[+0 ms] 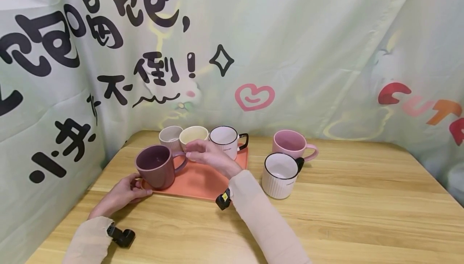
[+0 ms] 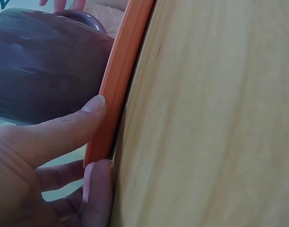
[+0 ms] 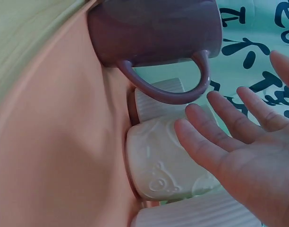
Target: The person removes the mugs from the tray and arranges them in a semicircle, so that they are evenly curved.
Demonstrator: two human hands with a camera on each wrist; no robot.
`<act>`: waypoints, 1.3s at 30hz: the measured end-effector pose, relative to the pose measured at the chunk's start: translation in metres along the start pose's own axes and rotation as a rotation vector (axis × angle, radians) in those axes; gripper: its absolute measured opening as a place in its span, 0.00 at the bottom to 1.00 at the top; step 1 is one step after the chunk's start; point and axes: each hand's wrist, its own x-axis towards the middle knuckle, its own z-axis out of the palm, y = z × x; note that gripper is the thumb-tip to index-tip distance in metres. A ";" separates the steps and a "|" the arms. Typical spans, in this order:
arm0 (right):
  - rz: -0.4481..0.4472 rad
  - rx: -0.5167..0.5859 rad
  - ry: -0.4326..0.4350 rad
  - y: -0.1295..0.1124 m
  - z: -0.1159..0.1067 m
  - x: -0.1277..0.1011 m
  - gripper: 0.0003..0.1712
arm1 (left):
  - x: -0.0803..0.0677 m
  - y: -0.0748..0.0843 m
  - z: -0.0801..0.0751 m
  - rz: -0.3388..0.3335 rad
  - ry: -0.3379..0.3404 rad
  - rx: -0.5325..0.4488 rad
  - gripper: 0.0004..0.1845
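Observation:
A dark purple mug (image 1: 157,168) stands upright at the left front of an orange tray (image 1: 203,179), its handle pointing right. My left hand (image 1: 125,191) grips the tray's front left corner; in the left wrist view the thumb (image 2: 78,125) lies on the orange rim and the other fingers curl around the corner. My right hand (image 1: 212,155) is over the tray beside the purple mug's handle (image 3: 170,97), fingers spread and nothing in them. Behind it on the tray are a grey ribbed cup (image 1: 170,136), a cream embossed cup (image 3: 156,161) and a white mug (image 1: 222,137) with a black handle.
To the right of the tray, a pink mug (image 1: 290,142) stands behind a white ribbed mug (image 1: 278,179) with a black rim and handle. A printed cloth (image 1: 308,54) hangs along the back and left of the wooden table (image 1: 362,207).

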 end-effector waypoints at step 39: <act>0.061 0.105 0.093 0.025 0.038 0.005 0.09 | -0.002 0.000 0.000 -0.018 -0.006 -0.063 0.39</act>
